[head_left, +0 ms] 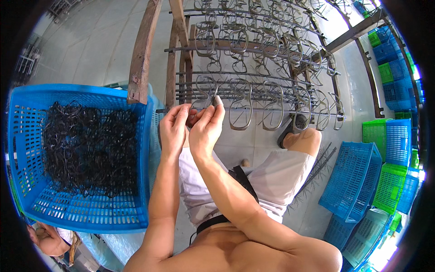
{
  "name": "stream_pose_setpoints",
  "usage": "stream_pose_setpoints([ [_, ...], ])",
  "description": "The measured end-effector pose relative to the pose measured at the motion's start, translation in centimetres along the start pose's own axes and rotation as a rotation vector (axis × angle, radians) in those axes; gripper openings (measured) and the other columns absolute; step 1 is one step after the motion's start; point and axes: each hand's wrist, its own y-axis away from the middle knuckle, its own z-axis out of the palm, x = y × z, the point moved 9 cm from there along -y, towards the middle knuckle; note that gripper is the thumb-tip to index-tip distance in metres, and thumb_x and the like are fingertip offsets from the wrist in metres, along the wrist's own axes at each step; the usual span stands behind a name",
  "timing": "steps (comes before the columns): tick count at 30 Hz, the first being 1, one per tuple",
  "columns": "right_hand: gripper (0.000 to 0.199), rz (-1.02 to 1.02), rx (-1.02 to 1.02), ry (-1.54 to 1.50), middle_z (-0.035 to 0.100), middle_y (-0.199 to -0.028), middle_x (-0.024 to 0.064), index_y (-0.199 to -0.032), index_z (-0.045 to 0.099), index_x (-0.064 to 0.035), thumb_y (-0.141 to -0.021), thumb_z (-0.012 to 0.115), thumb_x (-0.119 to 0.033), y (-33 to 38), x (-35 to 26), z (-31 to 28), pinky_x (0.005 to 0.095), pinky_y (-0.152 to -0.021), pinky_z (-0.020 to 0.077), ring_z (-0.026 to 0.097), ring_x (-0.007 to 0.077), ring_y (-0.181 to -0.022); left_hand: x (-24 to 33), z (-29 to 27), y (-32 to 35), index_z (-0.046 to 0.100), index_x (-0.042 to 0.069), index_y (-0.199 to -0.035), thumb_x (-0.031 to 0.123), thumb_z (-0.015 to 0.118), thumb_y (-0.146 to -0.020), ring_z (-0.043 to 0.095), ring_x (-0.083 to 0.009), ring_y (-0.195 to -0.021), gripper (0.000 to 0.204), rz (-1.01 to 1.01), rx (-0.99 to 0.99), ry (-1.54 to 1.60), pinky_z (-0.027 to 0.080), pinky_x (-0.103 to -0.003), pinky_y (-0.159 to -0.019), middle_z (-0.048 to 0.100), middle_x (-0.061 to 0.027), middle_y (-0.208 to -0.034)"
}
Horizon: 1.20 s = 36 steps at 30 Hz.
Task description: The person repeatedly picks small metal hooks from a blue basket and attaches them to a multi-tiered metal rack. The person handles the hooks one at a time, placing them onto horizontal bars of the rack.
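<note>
1. Head view: we are looking down at our two bare hands, raised together in front of a metal rack [272, 68] hung with rows of eyeglass frames.
2. Our left hand [173, 128] is curling its fingers closed around a thin dark eyeglass frame [205, 93], pinching it at the lower part.
3. Our right hand [205, 129] is gripping the same frame, with thumb and forefinger pressing together near the top, just at a rack rod.
4. The frame is sitting between both hands, touching the lower left rods of the rack, beside other frames already hanging there.
5. To our left, a blue plastic basket [27, 136] is holding a tangled heap of dark frames [90, 145].
6. To our right, blue and green crates [385, 172] are standing stacked on the floor.
7. Wooden posts [141, 50] are leaning beside the rack, just above the basket.
</note>
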Motion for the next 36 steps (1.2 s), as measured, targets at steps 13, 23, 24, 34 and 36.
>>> stream_pose_setpoints([
  [13, 0.036, -0.229, -0.176, 0.384, 0.063, -0.074, 0.0190, -0.126, 0.045, 0.0011, -0.093, 0.045, -0.013, 0.4, -1.6, 1.5, 0.0356, -0.055, 0.0491, 0.063, 0.0304, -0.061, -1.7, -0.9, -0.4, 0.062, 0.001, -0.093, 0.015, 0.057, -0.089, 0.058, -0.0119, -0.069, 0.016, -0.148, -0.030, 0.185, 0.045, -0.022, -0.063, 0.064, -0.0065, -0.080],
  [23, 0.035, -0.357, -0.217, 0.409, 0.059, -0.065, 0.0173, -0.124, 0.047, 0.0027, -0.092, 0.046, -0.011, 0.2, -2.5, 1.6, 0.0342, -0.051, 0.0471, 0.060, 0.0280, -0.055, -2.6, -0.6, -0.4, 0.059, 0.003, -0.085, 0.016, 0.058, -0.089, 0.048, -0.0079, -0.059, 0.014, -0.193, 0.013, 0.359, 0.037, -0.022, -0.055, 0.054, -0.0008, -0.069],
  [24, 0.035, -0.345, -0.223, 0.417, 0.059, -0.065, 0.0174, -0.124, 0.047, 0.0027, -0.092, 0.046, -0.011, 0.1, -2.6, 1.6, 0.0341, -0.051, 0.0472, 0.060, 0.0279, -0.055, -2.5, -0.3, -0.4, 0.058, 0.003, -0.084, 0.016, 0.058, -0.089, 0.048, -0.0081, -0.060, 0.014, -0.206, 0.007, 0.357, 0.038, -0.022, -0.055, 0.054, -0.0007, -0.069],
  [34, 0.034, -0.356, -0.244, 0.421, 0.057, -0.063, 0.0180, -0.123, 0.048, 0.0032, -0.092, 0.047, -0.010, -0.2, -2.7, 1.3, 0.0332, -0.050, 0.0462, 0.058, 0.0273, -0.053, -2.7, -0.1, -0.4, 0.058, 0.004, -0.083, 0.014, 0.057, -0.089, 0.049, -0.0094, -0.062, 0.012, -0.208, -0.009, 0.340, 0.039, -0.023, -0.059, 0.054, -0.0010, -0.069],
  [36, 0.033, -0.350, -0.240, 0.413, 0.057, -0.063, 0.0177, -0.123, 0.048, 0.0032, -0.092, 0.046, -0.010, -0.4, -2.7, 1.1, 0.0332, -0.050, 0.0459, 0.057, 0.0272, -0.052, -2.6, 0.3, -0.4, 0.057, 0.005, -0.084, 0.015, 0.057, -0.089, 0.050, -0.0096, -0.062, 0.011, -0.214, -0.029, 0.340, 0.039, -0.023, -0.059, 0.054, -0.0009, -0.069],
])
